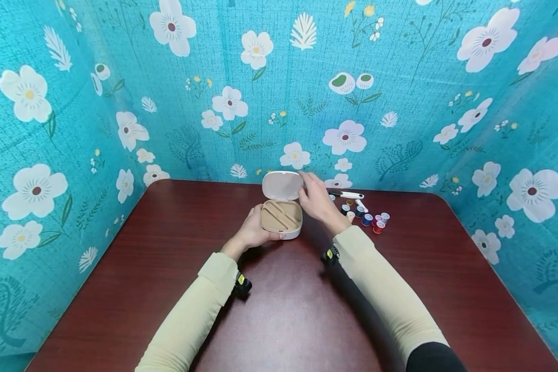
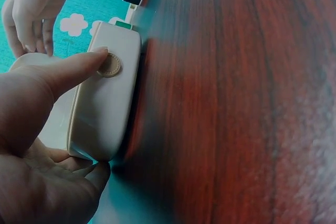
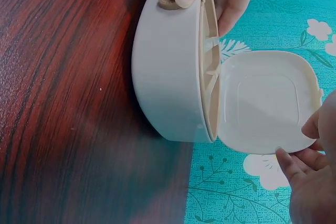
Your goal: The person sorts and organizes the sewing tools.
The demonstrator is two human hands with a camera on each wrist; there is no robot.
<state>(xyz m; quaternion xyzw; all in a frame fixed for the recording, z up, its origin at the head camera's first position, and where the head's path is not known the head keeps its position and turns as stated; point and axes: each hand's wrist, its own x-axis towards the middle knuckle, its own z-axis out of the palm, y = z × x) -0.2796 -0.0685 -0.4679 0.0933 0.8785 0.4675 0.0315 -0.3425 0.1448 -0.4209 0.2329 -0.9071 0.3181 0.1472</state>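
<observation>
Left hand point(image 1: 253, 231) grips compartment box point(image 1: 281, 215), right hand point(image 1: 320, 200) pinches raised lid point(image 1: 281, 185).
Box mid-table, toward back of table point(image 1: 279, 310); left fingers curled round body, thumb at tan button point(image 2: 111, 67); thread spools point(image 1: 367, 220) right.

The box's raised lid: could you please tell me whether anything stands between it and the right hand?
Nothing visible does: the right hand holds the lid by its edge, and the thread spools are apart from the box, to its right.
</observation>
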